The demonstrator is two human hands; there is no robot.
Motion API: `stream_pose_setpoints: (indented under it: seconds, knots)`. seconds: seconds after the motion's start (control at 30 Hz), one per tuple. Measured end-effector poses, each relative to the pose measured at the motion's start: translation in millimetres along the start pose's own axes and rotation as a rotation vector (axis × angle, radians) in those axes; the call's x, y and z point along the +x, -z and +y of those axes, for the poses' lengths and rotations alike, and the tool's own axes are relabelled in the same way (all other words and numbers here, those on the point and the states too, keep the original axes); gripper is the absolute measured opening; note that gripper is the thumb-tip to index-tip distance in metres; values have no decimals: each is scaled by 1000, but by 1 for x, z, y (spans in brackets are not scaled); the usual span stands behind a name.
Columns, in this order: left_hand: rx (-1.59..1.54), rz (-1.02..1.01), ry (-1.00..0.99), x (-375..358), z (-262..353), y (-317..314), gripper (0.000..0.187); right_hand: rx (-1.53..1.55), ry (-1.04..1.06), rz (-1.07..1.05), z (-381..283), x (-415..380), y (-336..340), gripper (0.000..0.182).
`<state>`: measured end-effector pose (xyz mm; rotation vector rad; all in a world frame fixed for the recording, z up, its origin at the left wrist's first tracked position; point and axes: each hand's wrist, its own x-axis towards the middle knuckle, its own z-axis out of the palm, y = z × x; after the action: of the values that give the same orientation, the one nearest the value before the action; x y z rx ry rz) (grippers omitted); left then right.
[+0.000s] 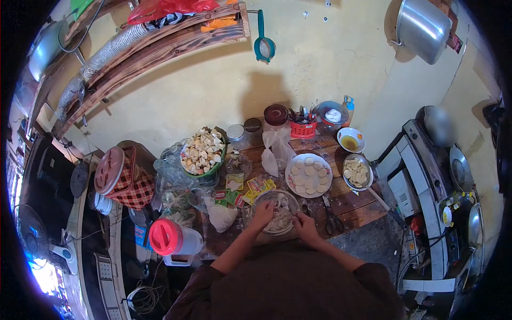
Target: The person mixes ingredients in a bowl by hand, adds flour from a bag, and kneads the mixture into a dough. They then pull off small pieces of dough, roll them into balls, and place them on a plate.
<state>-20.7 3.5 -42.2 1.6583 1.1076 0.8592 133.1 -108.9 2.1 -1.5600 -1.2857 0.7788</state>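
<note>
A clear bowl with white floury stuff in it stands at the table's near edge, right in front of me. My left hand reaches over its left side, fingers curled down into the bowl; what they hold is too small to make out. At the right rim is my right hand, its fingers closed on the bowl's edge. Pale whitish pieces lie inside between the two hands. Just behind the bowl, a white plate carries several flat round dough discs.
Scissors lie right of the bowl. Seasoning packets and a white plastic bag sit to its left. Farther back are a green basin of cut pieces, a bowl of yellow liquid, and a red-lidded jug at left.
</note>
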Motion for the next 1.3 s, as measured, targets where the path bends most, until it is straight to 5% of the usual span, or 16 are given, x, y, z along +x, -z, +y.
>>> stream_pose_setpoints:
  seconds: [0.07,0.2,0.3,0.47,0.6,0.67,0.77,1.3]
  knots:
    - [-473,-107,499,1,34,6,27,-87,48,-15,7,0,-3,14]
    - [-351,-162,384,-2,47,7,31,-46,133,36,2,0,-4,15]
    - [-366,-163,335,0,42,10,25,-36,-49,-37,-3,0,1,15]
    - [408,-167,-7,-12,35,13,25,144,-77,-22,4,0,-3,15]
    - [42,-58,-83,-11,3,-2,24,106,-44,-3,11,2,-5,15]
    - [-288,-420,350,-10,35,7,22,-78,51,8,11,1,-5,14]
    - [-660,-274,634,-17,62,1,16,-113,73,-10,14,2,-11,14]
    - [-793,-203,802,-14,54,-4,24,-70,65,-45,-32,-2,-4,13]
